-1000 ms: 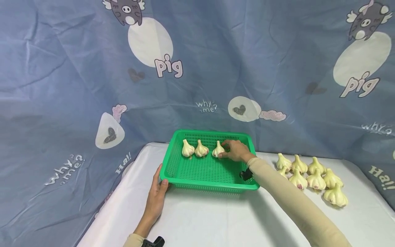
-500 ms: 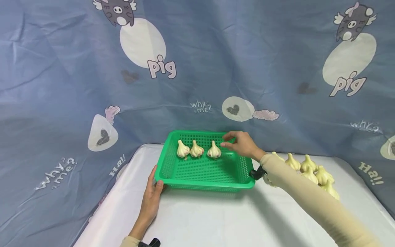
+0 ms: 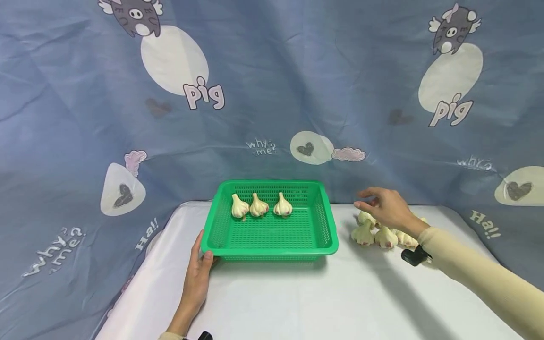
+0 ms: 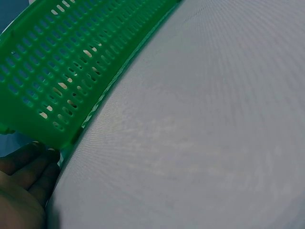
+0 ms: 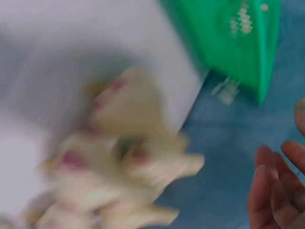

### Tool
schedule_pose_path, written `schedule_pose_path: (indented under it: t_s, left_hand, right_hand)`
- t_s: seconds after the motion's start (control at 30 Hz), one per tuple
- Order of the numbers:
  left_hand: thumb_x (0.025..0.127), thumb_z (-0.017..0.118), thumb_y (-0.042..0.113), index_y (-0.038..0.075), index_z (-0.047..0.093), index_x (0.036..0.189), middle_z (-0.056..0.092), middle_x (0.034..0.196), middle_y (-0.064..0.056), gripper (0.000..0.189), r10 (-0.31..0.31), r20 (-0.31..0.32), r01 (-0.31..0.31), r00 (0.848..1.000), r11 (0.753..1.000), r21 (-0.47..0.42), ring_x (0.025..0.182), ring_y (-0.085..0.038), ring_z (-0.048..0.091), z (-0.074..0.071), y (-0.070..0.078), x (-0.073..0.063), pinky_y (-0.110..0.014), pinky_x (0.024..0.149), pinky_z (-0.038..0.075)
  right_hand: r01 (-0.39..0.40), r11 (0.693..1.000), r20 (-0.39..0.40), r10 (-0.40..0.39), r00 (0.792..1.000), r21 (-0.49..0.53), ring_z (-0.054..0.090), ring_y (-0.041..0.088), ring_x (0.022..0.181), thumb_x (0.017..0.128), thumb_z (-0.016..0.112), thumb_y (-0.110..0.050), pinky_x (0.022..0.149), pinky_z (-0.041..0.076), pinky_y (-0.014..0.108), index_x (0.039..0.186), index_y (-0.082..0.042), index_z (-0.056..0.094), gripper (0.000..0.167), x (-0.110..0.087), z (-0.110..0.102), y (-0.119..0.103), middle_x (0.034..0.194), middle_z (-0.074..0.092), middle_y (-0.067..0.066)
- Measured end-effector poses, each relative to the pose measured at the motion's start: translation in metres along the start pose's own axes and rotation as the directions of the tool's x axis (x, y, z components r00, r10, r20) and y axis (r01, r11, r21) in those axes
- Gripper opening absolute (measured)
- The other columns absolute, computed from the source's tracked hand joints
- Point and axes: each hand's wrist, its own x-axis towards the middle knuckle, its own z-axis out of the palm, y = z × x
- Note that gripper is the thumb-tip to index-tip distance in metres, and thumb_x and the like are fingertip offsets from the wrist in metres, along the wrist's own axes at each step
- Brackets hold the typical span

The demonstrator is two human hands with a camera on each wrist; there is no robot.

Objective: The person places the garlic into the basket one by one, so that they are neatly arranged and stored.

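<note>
right now the right hand [image 3: 388,208] hovers over the heap of garlic bulbs [image 3: 380,233] at about 3 o'clock from the green basket [image 3: 269,245], its fingers [image 3: 364,205] loose and spread, grasping nothing. the left hand [image 3: 199,271] rests at the basket's 7 o'clock corner, thumb on the rim and fingers straight along the side wall; the left wrist view shows the fingertips [image 4: 35,157] just touching the green wall [image 4: 71,71]. three bulbs [image 3: 259,206] stand upright in a row along the basket's far side, toward 12 o'clock, with free floor to their right.

to do this step well, i judge the right hand should settle on the nearest bulb at the heap's 9 o'clock edge, pinching it round the body below the stem so its neighbours stay put. the right wrist view is too blurred to pick a bulb from. a steady left hand should keep the light basket from sliding on the white bench [image 3: 297,302].
</note>
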Motion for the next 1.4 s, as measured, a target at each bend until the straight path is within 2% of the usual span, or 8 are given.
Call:
schedule_pose_path:
  t_s: [0.13,0.33,0.47,0.73,0.87,1.03,1.23,1.4]
  left_hand:
    - [0.116,0.045,0.031,0.042,0.016,0.170,0.018,0.178,-0.006,0.062,-0.024,-0.006,0.024,1.000,1.000,0.016,0.165,-0.035,0.014,-0.005,0.001,-0.003,-0.069,0.128,0.014]
    - [0.116,0.044,0.029,0.045,0.013,0.169,0.015,0.179,-0.004,0.063,-0.033,0.002,0.033,0.999,0.999,-0.013,0.165,-0.034,0.014,-0.010,0.000,-0.004,-0.066,0.130,0.015]
    - [0.116,0.044,0.028,0.046,0.012,0.169,0.014,0.179,-0.003,0.064,-0.037,0.005,0.037,0.999,0.999,-0.022,0.165,-0.032,0.014,-0.010,-0.001,-0.003,-0.065,0.130,0.017]
    - [0.116,0.046,0.032,0.049,0.012,0.168,0.014,0.179,-0.001,0.064,-0.055,0.006,0.055,0.998,0.998,-0.011,0.165,-0.033,0.014,-0.008,0.000,-0.004,-0.067,0.129,0.017]
    - [0.116,0.046,0.032,0.049,0.013,0.168,0.015,0.179,-0.002,0.064,-0.046,0.006,0.046,0.999,0.999,0.001,0.165,-0.034,0.014,-0.007,0.000,-0.004,-0.067,0.129,0.016]
    - [0.116,0.045,0.030,0.047,0.012,0.168,0.014,0.179,0.000,0.064,-0.036,0.016,0.036,0.999,0.999,-0.014,0.166,-0.031,0.013,-0.006,0.000,-0.002,-0.064,0.130,0.015]
    - [0.116,0.044,0.029,0.045,0.013,0.169,0.014,0.179,0.002,0.064,-0.025,0.015,0.025,1.000,0.999,-0.022,0.166,-0.030,0.011,-0.002,0.001,0.000,-0.063,0.131,0.012]
    - [0.116,0.044,0.029,0.045,0.012,0.169,0.013,0.179,0.003,0.064,-0.023,0.018,0.023,1.000,0.999,-0.022,0.166,-0.029,0.011,0.000,0.003,0.001,-0.062,0.132,0.012]
  right_hand:
    - [-0.060,0.997,-0.028,0.058,0.998,-0.051,0.075,0.033,0.096,0.103,0.070,-0.042,0.067,0.056,0.040,0.126,-0.008,0.076,0.041,-0.026,-0.014,0.030,0.116,0.078,0.018]
    - [-0.107,0.985,-0.076,0.097,0.992,-0.139,0.072,0.046,0.104,0.101,0.072,-0.041,0.068,0.058,0.056,0.128,-0.004,0.073,0.045,-0.061,-0.027,0.072,0.121,0.075,0.026]
    - [-0.129,0.977,-0.096,0.114,0.989,-0.167,0.071,0.049,0.103,0.099,0.075,-0.037,0.072,0.056,0.061,0.128,0.002,0.071,0.049,-0.083,-0.029,0.094,0.122,0.072,0.030]
    - [-0.187,0.970,-0.057,0.180,0.982,-0.156,0.069,0.055,0.097,0.093,0.081,-0.037,0.078,0.057,0.063,0.132,0.017,0.058,0.070,-0.129,-0.020,0.129,0.125,0.063,0.042]
    - [-0.261,0.952,-0.026,0.260,0.965,-0.162,0.068,0.056,0.099,0.093,0.081,-0.042,0.077,0.058,0.062,0.132,0.019,0.056,0.077,-0.146,-0.014,0.140,0.125,0.062,0.044]
    - [-0.347,0.928,0.023,0.353,0.935,-0.139,0.067,0.055,0.106,0.098,0.073,-0.051,0.078,0.056,0.060,0.133,0.017,0.056,0.078,-0.156,-0.011,0.144,0.123,0.065,0.042]
    - [-0.349,0.929,0.022,0.354,0.935,-0.122,0.073,0.045,0.097,0.099,0.073,-0.048,0.075,0.058,0.055,0.130,0.011,0.062,0.067,-0.160,-0.010,0.140,0.112,0.073,0.033]
    - [-0.341,0.930,0.009,0.346,0.938,-0.134,0.073,0.045,0.096,0.097,0.075,-0.047,0.073,0.058,0.053,0.130,0.010,0.063,0.067,-0.161,-0.013,0.137,0.111,0.072,0.033]
